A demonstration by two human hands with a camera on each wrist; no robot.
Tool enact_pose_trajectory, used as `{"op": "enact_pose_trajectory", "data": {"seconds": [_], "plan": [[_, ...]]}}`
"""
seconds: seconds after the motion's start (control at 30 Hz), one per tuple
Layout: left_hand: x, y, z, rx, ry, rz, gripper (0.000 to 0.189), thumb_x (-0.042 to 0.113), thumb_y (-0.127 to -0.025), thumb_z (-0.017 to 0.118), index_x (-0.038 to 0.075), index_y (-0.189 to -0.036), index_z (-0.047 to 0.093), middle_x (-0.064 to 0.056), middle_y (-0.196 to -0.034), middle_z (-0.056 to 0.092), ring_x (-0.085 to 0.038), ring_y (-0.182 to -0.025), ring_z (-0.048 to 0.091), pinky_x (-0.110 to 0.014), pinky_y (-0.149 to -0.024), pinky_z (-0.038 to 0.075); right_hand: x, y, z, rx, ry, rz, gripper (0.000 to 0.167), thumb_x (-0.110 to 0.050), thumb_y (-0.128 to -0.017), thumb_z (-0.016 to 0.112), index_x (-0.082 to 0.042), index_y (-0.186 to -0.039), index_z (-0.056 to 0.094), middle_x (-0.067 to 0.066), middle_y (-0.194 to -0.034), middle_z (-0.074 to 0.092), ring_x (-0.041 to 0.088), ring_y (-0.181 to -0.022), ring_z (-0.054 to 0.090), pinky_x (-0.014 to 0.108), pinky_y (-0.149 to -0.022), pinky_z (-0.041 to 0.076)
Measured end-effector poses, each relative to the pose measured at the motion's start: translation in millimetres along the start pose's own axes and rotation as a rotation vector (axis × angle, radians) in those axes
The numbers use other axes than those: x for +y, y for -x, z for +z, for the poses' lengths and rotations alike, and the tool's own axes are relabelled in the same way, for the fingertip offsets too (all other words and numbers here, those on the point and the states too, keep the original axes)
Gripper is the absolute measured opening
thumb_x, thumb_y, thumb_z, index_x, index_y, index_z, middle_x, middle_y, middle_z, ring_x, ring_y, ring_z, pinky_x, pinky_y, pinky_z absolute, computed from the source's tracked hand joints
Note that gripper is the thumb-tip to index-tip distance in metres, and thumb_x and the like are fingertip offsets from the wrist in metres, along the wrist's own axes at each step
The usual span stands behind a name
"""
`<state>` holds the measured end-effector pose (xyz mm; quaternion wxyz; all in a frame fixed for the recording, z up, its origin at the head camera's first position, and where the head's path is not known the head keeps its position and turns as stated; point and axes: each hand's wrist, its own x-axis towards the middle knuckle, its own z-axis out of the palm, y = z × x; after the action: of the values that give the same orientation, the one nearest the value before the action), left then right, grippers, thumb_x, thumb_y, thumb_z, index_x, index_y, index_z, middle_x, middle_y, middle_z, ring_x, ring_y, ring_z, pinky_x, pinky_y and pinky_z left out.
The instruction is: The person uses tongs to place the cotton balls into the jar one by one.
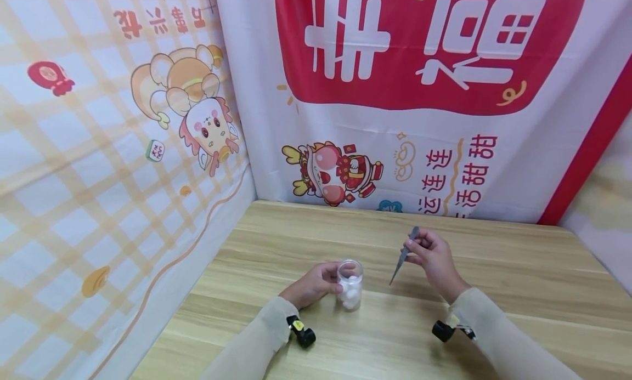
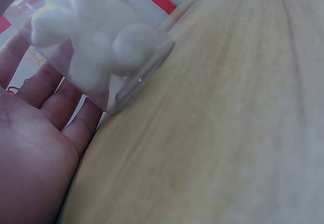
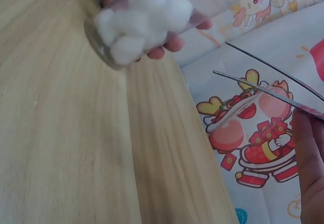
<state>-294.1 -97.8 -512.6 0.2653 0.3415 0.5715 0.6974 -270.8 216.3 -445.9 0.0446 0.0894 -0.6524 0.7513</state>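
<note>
My left hand holds a clear plastic jar upright on the wooden table, its thumb and fingers around the side. Through the wall, several white cotton balls show in the lower part; the jar's mouth is uncovered. To the right, above the table, my right hand pinches grey metal tweezers, tips pointing down and a little left. The right wrist view shows both tweezer arms spread apart with nothing between them, the tips apart from the jar.
The light wooden table carries the jar. A printed cloth hangs behind the far edge, and a checked cloth stands along the left side. Each wrist wears a small black camera.
</note>
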Motion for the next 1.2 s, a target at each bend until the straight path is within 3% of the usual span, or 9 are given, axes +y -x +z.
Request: {"op": "enact_pose_trajectory", "data": {"seconds": [0.27, 0.5, 0.83, 1.2], "plan": [[0.7, 2.4, -1.9, 0.021, 0.005, -0.010, 0.067, 0.018, -0.084, 0.077, 0.002, -0.142, 0.046, -0.010, -0.141, 0.052, -0.026, -0.137, 0.037, -0.039, -0.111, 0.031, 8.2, -1.6, -8.9, 0.003, 0.077, 0.071, 0.031, -0.020, -0.096, 0.064, -0.001, -0.117, 0.052, 0.013, -0.103, 0.055, 0.026, -0.098, 0.063, 0.041, -0.084, 0.055], [-1.7, 0.3, -3.1, 0.016, -0.019, 0.004, 0.067, 0.017, -0.084, 0.077, -0.002, -0.141, 0.046, -0.014, -0.137, 0.055, -0.029, -0.127, 0.049, -0.039, -0.106, 0.039, 18.2, -1.0, -19.2, 0.014, 0.188, 0.088, 0.036, -0.022, -0.097, 0.062, 0.003, -0.119, 0.050, 0.015, -0.103, 0.056, 0.023, -0.096, 0.062, 0.040, -0.082, 0.056], [-2.1, -1.2, -2.2, -0.001, -0.003, 0.002, 0.068, 0.018, -0.084, 0.077, -0.001, -0.142, 0.046, -0.011, -0.141, 0.053, -0.026, -0.134, 0.042, -0.038, -0.110, 0.033, 29.9, -1.9, -27.9, 0.031, 0.271, 0.133, 0.039, -0.016, -0.096, 0.064, 0.010, -0.119, 0.047, 0.016, -0.100, 0.056, 0.019, -0.089, 0.061, 0.040, -0.080, 0.057], [-3.4, -0.9, -2.2, 0.002, 0.010, 0.019, 0.072, 0.019, -0.082, 0.078, -0.003, -0.141, 0.044, -0.013, -0.142, 0.050, -0.027, -0.133, 0.043, -0.039, -0.110, 0.033, 37.1, -9.6, -38.2, -0.001, 0.479, 0.236, 0.033, -0.023, -0.095, 0.065, 0.001, -0.114, 0.053, 0.015, -0.100, 0.056, 0.027, -0.088, 0.060, 0.036, -0.075, 0.057]]}}
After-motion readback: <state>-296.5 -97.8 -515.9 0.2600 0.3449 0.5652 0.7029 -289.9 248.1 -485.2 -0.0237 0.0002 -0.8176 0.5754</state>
